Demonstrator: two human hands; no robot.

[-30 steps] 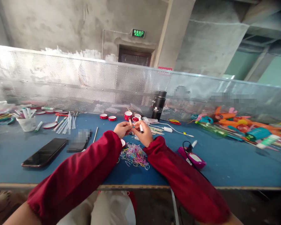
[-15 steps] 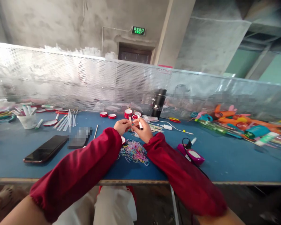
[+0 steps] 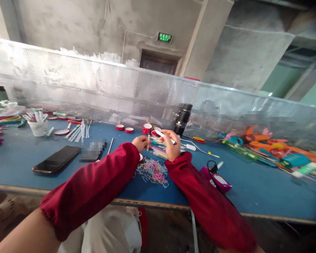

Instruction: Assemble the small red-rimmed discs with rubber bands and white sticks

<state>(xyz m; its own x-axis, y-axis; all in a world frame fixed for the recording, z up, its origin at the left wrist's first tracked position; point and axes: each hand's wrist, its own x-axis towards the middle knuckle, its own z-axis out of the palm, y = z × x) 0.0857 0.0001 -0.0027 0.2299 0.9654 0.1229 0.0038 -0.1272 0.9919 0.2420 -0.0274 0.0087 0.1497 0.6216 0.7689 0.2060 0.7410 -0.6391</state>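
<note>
My left hand (image 3: 141, 143) is closed on a small flat wooden stick (image 3: 148, 142), which stands upright between its fingers. My right hand (image 3: 172, 144) grips a white marker (image 3: 165, 137) with a black end, held slanted and apart from the stick. Below both hands lies a loose heap of thin pastel rubber bands (image 3: 153, 171) on the blue table (image 3: 116, 179). Behind and between the hands are more thin sticks and pale coloured strips (image 3: 158, 151).
Left of my arms lie a black phone (image 3: 56, 160), a second dark device (image 3: 92, 151) and a white cup of markers (image 3: 38, 127). At the back stand red tape rolls (image 3: 147, 129) and a black bottle (image 3: 183, 120). Rightward are a purple power strip (image 3: 218, 181) and orange items (image 3: 263, 138).
My hands have moved apart; the right one, holding the marker, has shifted right and turned it into clearer sight. The stick stays in my left hand. The view has tilted slightly.
</note>
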